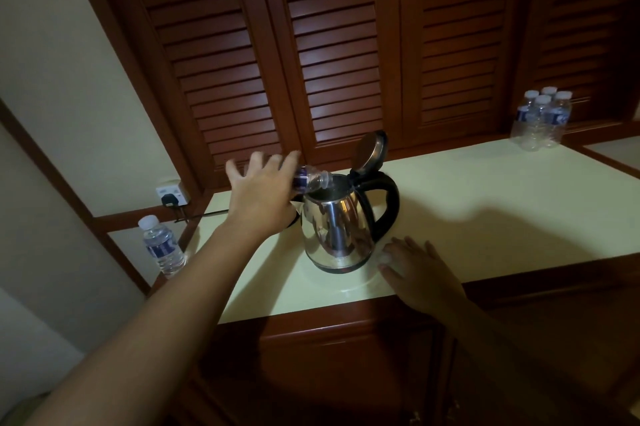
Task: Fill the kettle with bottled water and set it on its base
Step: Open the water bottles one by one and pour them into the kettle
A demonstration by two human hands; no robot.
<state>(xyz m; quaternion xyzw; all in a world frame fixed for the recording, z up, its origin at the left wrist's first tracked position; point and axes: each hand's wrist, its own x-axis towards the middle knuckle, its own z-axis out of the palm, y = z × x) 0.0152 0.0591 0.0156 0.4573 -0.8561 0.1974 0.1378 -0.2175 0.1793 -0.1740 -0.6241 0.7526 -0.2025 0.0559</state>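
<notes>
Dark louvred wood doors (339, 44) behind a smooth pale counter (485, 203).
Rounded shiny steel kettle (337, 231), lid up, black handle, stands on counter approx. centre. Left hand (263, 193) holds clear plastic bottle (311, 181) tipped, neck at kettle mouth, fingers spread over it. Right hand (419, 269) lies flat beside kettle, fingers relaxed.

Left of the kettle (337, 228), the motion-blurred left hand (259, 193) covers most of the tipped bottle (311, 181), its label unreadable, and the base (293, 220) shows only a dark sliver.
</notes>
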